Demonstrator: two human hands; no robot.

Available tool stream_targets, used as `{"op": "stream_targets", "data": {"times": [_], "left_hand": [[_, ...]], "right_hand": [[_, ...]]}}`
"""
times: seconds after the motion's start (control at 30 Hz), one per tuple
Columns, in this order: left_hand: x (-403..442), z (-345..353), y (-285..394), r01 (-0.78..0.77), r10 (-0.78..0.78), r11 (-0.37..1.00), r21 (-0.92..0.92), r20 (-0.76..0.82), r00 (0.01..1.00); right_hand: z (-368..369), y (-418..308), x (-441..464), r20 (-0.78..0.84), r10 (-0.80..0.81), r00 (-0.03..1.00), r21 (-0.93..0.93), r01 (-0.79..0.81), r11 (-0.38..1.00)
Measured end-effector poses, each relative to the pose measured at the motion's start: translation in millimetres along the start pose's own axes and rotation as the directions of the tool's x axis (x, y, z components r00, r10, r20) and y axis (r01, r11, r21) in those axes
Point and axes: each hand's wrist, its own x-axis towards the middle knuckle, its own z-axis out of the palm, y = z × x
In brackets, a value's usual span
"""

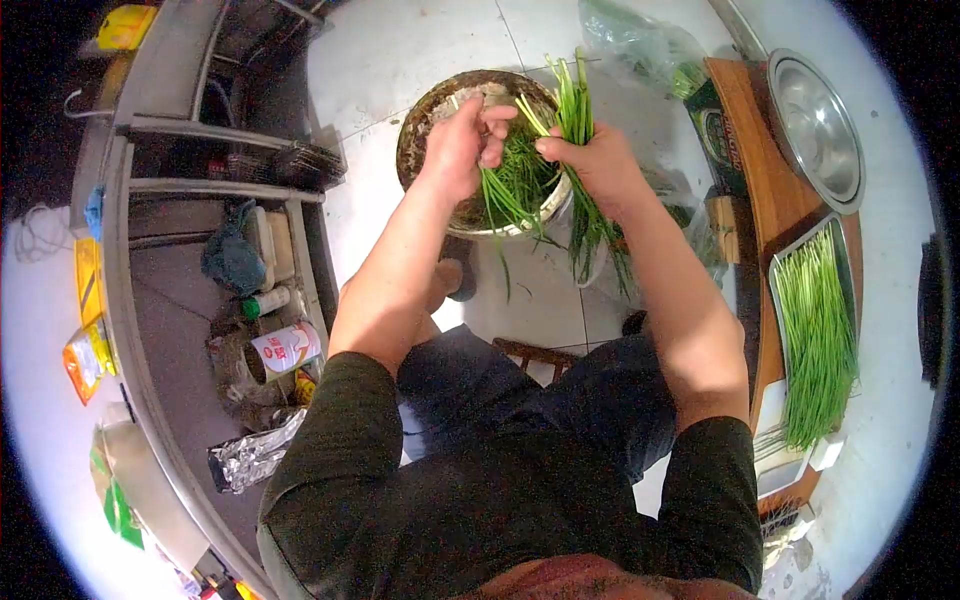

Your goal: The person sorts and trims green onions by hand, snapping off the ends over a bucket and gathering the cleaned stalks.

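My right hand (600,165) is closed around a bunch of garlic chives (575,105), pale stem ends up and green leaves hanging below the wrist. To its left, my left hand (465,145) has its fingers curled over a round bucket. A few chive strands (505,200) hang down from under those fingers; the exact grip is partly hidden. The bucket (410,150) has a soiled inner wall and a pale rim, and loose green leaves (525,165) lie in it.
At right, a wooden surface (745,130) carries a metal basin (820,130) and a tray of lined-up chives (815,340). Plastic bags (640,45) with greens lie on the tiled floor. A metal shelf (160,300) holding a can (285,347) stands at left.
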Motion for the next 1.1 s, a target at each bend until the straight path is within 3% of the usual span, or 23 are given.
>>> {"op": "stream_targets", "data": {"times": [0.17, 0.47, 0.67, 0.97, 1.1], "left_hand": [[-3, -1, 7, 0.016, -0.016, 1.0, -0.003, 0.031, 0.999], [4, -2, -8, -0.185, 0.188, 0.98, 0.067, -0.033, 0.982], [5, -6, -5, -0.053, 0.07, 0.984, 0.168, -0.096, 0.993], [-2, 6, -1, -0.079, 0.087, 0.989, 0.125, -0.056, 0.995], [2, -2, -9, -0.084, 0.121, 0.956, 0.282, -0.119, 0.985]], "right_hand": [[-2, -5, -1, 0.033, -0.016, 0.999, 0.035, 0.015, 0.999], [-1, -6, -3, 0.027, -0.008, 1.0, 0.064, 0.006, 0.998], [-2, -7, -3, 0.026, -0.018, 0.999, 0.018, 0.018, 1.0], [-3, -3, 0, 0.033, -0.021, 0.999, 0.055, 0.02, 0.998], [-4, -1, 3, 0.043, -0.026, 0.999, 0.042, 0.024, 0.999]]}}
